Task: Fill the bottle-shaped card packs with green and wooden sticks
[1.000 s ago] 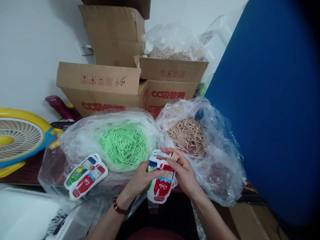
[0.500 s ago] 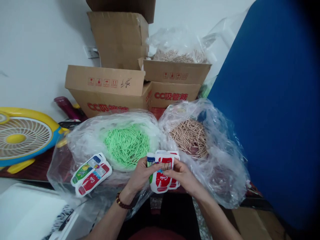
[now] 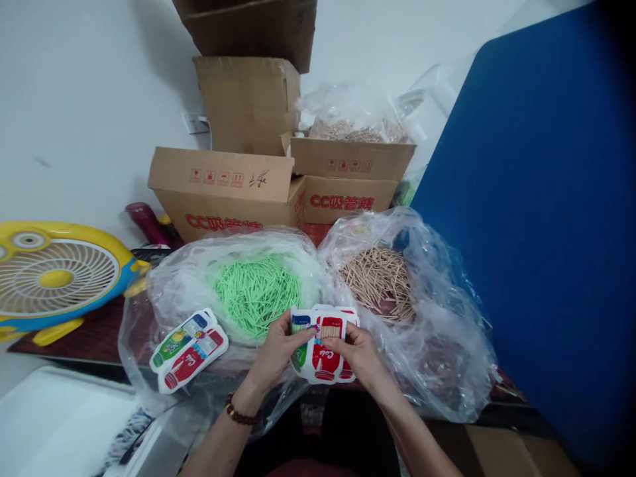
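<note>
A brown bead bracelet [image 3: 242, 412] circles the left wrist. The left hand [image 3: 278, 346] grasps a small stack of cards [image 3: 326, 363] by its left side, thumb across the front; the right hand [image 3: 365, 354] pinches the right side, thumb near the short brown sticks set in the red Cola bottle's window. (How far the right fingers reach behind is hard to tell.) The stack is held just over the counter's [image 3: 97, 334] near edge, its rear cards peeking out above and to the right.

To the left, a second set of cards [image 3: 189, 349] lies tilted on the near part of an open clear bag [image 3: 171, 278], which holds a heap of green sticks [image 3: 258, 291]. Beside it, another open bag [image 3: 447, 364] holds brown sticks [image 3: 375, 275]. A yellow and blue fan [image 3: 57, 279] stands at far left, and a blue panel [image 3: 521, 232] rises on the right.

Beyond the bags are a dark red bottle [image 3: 144, 220] and two printed cartons, a left one [image 3: 218, 173] and a right one [image 3: 352, 159], with a plastic bag [image 3: 355, 112] of sticks above the latter. Behind stands a plain box [image 3: 248, 106], near a wall socket [image 3: 196, 124].
</note>
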The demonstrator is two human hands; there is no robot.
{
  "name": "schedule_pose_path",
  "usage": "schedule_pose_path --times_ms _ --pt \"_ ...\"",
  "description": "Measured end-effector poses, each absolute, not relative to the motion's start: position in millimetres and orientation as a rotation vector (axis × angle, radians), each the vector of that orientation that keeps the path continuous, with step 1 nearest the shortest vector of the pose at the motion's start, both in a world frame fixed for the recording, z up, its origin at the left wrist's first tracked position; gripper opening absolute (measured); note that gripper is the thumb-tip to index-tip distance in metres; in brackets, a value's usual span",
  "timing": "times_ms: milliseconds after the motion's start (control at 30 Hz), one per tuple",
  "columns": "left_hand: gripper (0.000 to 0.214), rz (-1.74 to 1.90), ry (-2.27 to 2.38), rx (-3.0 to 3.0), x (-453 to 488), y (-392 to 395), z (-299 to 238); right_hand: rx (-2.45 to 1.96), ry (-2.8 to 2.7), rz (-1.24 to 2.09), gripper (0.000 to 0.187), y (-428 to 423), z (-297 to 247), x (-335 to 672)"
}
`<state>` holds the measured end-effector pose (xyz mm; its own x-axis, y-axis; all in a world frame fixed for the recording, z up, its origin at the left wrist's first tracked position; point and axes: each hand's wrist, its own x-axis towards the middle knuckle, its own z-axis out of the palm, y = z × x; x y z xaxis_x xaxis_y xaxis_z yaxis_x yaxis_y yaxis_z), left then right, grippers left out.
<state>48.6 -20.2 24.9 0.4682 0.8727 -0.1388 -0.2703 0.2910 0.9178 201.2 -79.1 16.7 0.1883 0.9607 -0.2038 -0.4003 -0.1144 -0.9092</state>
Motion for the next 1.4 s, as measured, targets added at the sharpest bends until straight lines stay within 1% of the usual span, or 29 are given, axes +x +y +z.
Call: schedule_pose_path --times_ms 100,200,333,500,667,767,933,1167,1300,1400 --pt "0.031 0.769 0.742 1.011 46.6 -23.4 31.9 -1.118 -0.729 1.320 0.036 -82.6 17.9 199.4" --pt "0.025 0.680 0.744 1.057 44.3 -27.3 38.9 -1.042 -0.737 1.390 0.036 -86.7 20.4 196.9" --pt "0.020 0.716 0.726 1.096 42.4 -32.2 41.2 -0.975 -0.729 1.447 0.041 -92.8 21.3 194.3" --pt "0.019 0.751 0.751 1.098 39.7 -33.7 36.9 -1.050 -0.728 1.410 0.039 -96.2 17.3 196.8" --pt "0.019 0.816 0.785 1.114 38.7 -31.3 30.5 -1.056 -0.780 1.366 0.033 -95.6 7.8 199.5" --pt "0.021 0.846 0.832 1.117 40.0 -31.2 25.8 -1.060 -0.817 1.374 0.033 -97.0 0.4 199.8" --pt "0.024 0.892 0.876 1.145 41.7 -33.4 17.5 -1.191 -0.878 1.229 0.031 -98.0 -11.1 201.5" --pt "0.028 0.844 0.876 1.120 39.4 -34.8 10.5 -1.124 -0.801 1.320 0.036 -98.0 -15.5 203.1" --pt "0.030 0.833 0.876 1.126 39.8 -36.4 8.2 -1.134 -0.776 1.303 0.034 -98.6 -21.9 206.4" --pt "0.030 0.810 0.859 1.132 41.0 -37.1 6.2 -1.099 -0.761 1.369 0.042 -99.6 -22.2 206.8"
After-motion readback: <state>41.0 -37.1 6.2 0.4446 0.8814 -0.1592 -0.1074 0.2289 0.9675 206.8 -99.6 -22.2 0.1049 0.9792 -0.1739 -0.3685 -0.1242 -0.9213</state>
